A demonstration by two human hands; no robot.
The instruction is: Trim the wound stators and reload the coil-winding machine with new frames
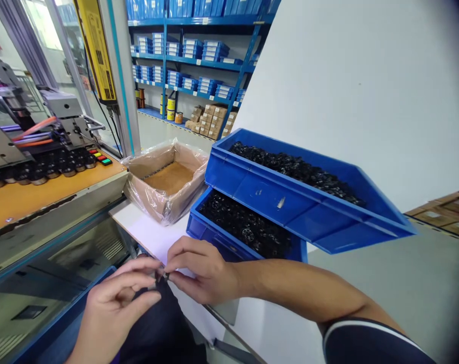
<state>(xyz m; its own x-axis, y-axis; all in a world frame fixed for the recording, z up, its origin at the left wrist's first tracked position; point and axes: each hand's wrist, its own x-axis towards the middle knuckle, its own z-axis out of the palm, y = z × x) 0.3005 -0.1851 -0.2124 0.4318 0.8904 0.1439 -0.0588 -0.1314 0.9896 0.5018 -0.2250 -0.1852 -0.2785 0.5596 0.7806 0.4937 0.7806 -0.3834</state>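
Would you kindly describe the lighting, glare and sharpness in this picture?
In the head view, the plastic liner catches bright glints, the window at upper left is washed out, the right edge goes dark, and the small dark piece in the right hand is too indistinct to identify.

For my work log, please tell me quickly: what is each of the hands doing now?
Right hand: closed, pinching a small dark part.
Left hand: partly curled beside that part; whether it grips anything cannot be told.

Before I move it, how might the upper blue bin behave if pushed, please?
The upper blue bin looks rigid, with straight walls. It's probably heavy, given its many black parts. Overhanging the lower bin, it may slide or tip.
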